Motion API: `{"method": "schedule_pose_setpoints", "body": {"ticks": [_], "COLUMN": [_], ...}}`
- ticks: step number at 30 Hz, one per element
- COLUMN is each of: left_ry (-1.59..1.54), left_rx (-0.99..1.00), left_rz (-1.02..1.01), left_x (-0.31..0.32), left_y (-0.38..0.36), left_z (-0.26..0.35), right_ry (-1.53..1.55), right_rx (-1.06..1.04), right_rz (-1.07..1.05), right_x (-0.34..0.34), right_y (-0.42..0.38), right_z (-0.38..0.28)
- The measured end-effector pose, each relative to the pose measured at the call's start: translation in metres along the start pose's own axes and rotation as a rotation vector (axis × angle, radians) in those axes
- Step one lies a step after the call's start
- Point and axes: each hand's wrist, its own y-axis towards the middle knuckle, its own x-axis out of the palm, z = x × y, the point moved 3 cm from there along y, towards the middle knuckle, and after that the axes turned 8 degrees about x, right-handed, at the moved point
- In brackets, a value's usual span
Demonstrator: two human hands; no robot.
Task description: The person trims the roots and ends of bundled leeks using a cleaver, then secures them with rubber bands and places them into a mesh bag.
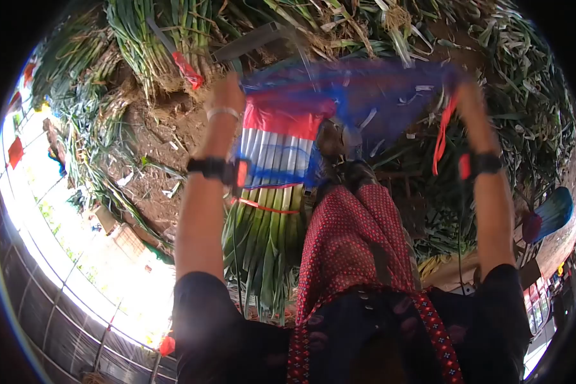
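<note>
A blue see-through plastic sheet (390,96) is stretched wide between my raised hands. My left hand (226,96), closed and blurred, grips its left end. Out to the right, my right hand (468,101) is closed on the opposite end, and a red strip (443,137) hangs beside it. Below the sheet lies a bundle of leeks (262,237), its white stalks under a clear wrap with red and blue print. A red tie (265,206) circles the green part. The root end of the bundle is covered by the red band (281,115).
More leeks (153,51) are heaped at the upper left, near a blade with a red-wrapped handle (189,70). Loose leaves (525,96) cover the ground at right. My legs, under a red patterned apron (352,243), are beside the bundle. A wire mesh fence (57,301) runs along the left.
</note>
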Motion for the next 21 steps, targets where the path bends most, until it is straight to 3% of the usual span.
{"method": "schedule_pose_setpoints", "body": {"ticks": [3,6,9,11,12,13,15,17,18,20,21], "left_ry": [-0.057,-0.397,-0.849,-1.054,-1.059,-0.992,-0.568,0.01,0.297,0.576,0.55], "left_rx": [-0.002,0.207,0.449,0.595,0.554,0.45,0.135,0.334,0.434,0.31,0.229], "left_rz": [0.185,0.175,-0.126,-0.4,-0.523,-0.627,-0.719,-0.601,-0.526,-0.388,-0.444], "left_x": [-0.06,-0.088,-0.102,-0.083,-0.064,-0.043,0.005,0.051,0.079,0.145,0.163], "left_y": [0.045,0.067,0.02,-0.028,-0.048,-0.066,-0.081,-0.064,-0.051,-0.011,0.009], "left_z": [-0.023,-0.074,-0.074,-0.057,-0.049,-0.044,-0.05,-0.075,-0.089,-0.141,-0.149], "right_ry": [0.113,0.387,0.375,0.105,-0.07,-0.244,-0.471,-0.585,-0.542,-0.458,-0.45], "right_rx": [-0.178,-0.286,-0.274,-0.363,-0.432,-0.477,-0.473,-0.373,-0.384,-0.4,-0.407], "right_rz": [0.068,-0.182,-0.451,-0.398,-0.319,-0.349,-0.429,-0.53,-0.445,-0.29,-0.233], "right_x": [-0.099,-0.127,-0.064,0.02,0.066,0.111,0.184,0.246,0.273,0.326,0.354], "right_y": [0.002,-0.087,-0.125,-0.126,-0.125,-0.121,-0.108,-0.1,-0.094,-0.089,-0.086], "right_z": [-0.067,-0.111,-0.124,-0.111,-0.102,-0.101,-0.107,-0.131,-0.142,-0.158,-0.161]}}
